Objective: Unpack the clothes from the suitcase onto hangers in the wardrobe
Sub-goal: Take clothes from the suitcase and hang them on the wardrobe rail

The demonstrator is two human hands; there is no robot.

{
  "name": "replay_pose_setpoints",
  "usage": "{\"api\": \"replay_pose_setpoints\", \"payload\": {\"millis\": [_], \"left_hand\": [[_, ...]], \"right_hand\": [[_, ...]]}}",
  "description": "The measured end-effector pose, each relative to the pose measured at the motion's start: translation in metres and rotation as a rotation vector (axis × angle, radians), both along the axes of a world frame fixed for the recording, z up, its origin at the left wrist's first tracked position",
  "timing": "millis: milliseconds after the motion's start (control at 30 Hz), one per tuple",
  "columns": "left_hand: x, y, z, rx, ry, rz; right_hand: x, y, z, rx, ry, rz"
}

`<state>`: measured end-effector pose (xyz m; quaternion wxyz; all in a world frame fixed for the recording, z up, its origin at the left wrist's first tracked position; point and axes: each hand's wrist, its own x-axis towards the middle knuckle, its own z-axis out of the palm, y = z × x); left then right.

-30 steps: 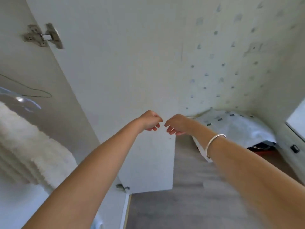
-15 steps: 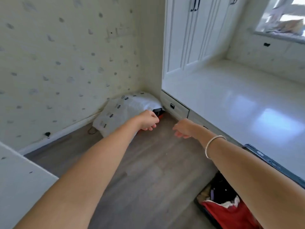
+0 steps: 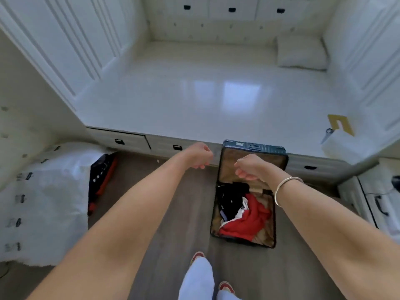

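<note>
Two hands, left hand [image 3: 200, 157] and right hand [image 3: 249, 168], are hanging loosely curled, holding nothing I think, as the person is turning to the open suitcase [image 3: 252, 146] on the floor [image 3: 190, 213], clothes [image 3: 249, 219] inside.

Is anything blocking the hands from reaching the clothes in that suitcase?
Nothing visible. The suitcase lies open on the floor, lid up, with the red garment and black clothes uncovered. The left hand and right hand are empty.
</note>
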<state>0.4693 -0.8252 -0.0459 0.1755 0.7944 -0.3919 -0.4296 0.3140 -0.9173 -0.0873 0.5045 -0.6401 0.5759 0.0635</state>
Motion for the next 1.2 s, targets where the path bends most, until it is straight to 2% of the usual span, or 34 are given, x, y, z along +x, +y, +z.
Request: {"api": "replay_pose_setpoints", "payload": {"millis": [133,267,500,700,867,967,1033,1200], "left_hand": [[-0.023,-0.061,-0.034,0.023,0.051,-0.169],[-0.041,-0.088,-0.083,0.076,0.087,-0.256],[-0.072,-0.122,-0.212,0.199,0.155,-0.308],[-0.079,-0.158,-0.34,0.225,0.178,-0.199],[-0.084,-0.177,-0.448,0.275,0.275,0.04],[-0.083,-0.188,-0.512,0.262,0.209,0.074],[-0.083,-0.195,-0.555,0.302,0.16,0.103],[-0.078,-0.211,-0.633,0.303,0.11,0.048]], "right_hand": [[-0.033,-0.032,-0.022,0.034,-0.014,-0.238],[-0.062,-0.04,-0.062,0.055,0.021,-0.341],[-0.113,-0.04,-0.18,0.228,0.109,-0.562],[-0.113,-0.064,-0.302,0.302,0.071,-0.617],[-0.108,-0.074,-0.408,0.415,0.021,-0.727],[-0.093,-0.087,-0.468,0.457,-0.059,-0.785],[-0.078,-0.099,-0.513,0.443,-0.106,-0.724],[-0.056,-0.134,-0.588,0.384,-0.202,-0.722]]}}
